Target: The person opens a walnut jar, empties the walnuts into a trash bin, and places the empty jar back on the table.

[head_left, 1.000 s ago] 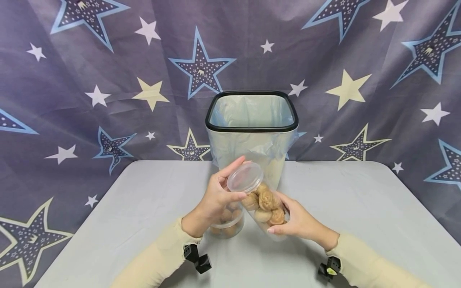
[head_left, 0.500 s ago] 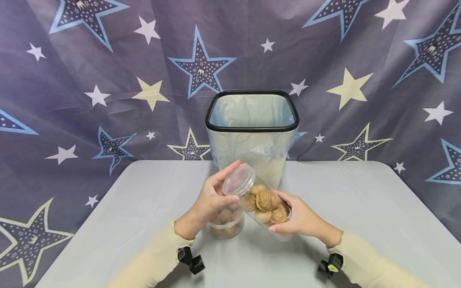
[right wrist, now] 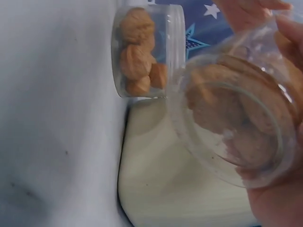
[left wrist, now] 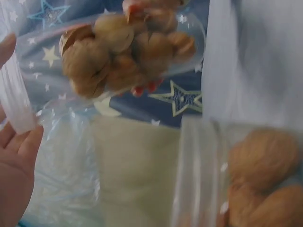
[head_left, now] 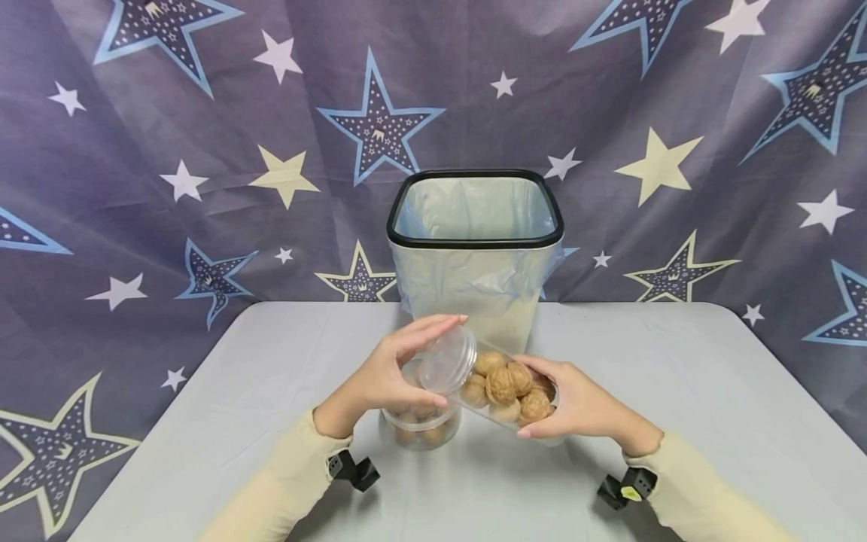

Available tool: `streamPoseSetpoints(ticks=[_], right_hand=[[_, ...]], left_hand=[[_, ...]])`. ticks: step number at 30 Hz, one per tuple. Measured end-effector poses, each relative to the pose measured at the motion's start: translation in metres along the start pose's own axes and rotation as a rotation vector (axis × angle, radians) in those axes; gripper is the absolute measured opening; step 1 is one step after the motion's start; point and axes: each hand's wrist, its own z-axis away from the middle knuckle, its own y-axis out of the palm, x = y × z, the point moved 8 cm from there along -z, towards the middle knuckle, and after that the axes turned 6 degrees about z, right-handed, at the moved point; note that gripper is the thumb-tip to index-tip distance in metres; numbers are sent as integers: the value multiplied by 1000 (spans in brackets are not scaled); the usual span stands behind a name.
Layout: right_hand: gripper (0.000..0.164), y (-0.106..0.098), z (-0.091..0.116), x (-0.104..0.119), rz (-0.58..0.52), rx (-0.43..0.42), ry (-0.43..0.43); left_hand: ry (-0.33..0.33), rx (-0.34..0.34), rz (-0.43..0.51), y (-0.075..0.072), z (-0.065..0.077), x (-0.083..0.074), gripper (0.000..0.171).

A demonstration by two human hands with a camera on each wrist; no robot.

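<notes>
One tilted jar (left wrist: 47, 80), clear and holding walnuts (head_left: 501, 385), appears raised off the tabletop (head_left: 664, 361) between the person's left hand (head_left: 382, 376) and right hand (head_left: 582, 399). Its lid (head_left: 442, 365) faces the left hand, whose thumb and fingers are spread wide enough to grip the edge from both sides; the right hand's fingers wrap the body near the base. Just beside the lid end, a second jar (head_left: 421, 426) stands upright on the tabletop, with nuts (right wrist: 137, 52) of the same sort inside; the left wrist view shows a gap between the two jars. Behind both stands a bin (head_left: 474, 244), its bluish liner (head_left: 477, 275) folded over the dark rim. The step in hand looks like managing the lid with one hand while the other steadies the jar; whether the lid is tight or loose cannot be told. As a judgement, the next move calls for an unchanged right-hand hold and an even left-hand grip, so that neither a turn nor a pull swings the jar into its neighbour.
</notes>
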Motion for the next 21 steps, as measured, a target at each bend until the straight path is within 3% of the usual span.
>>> streamPoseSetpoints(ticks=[3,9,21], right_hand=[[84,0,0,-1,20,29,-10],[80,2,0,-2,15,94,-46],[77,4,-1,-3,-14,143,-103]], left_hand=[[26,80,-78,3,-2,-2,99],[62,198,-119,7,0,-1,98],[150,172,-159,6,1,-2,93]])
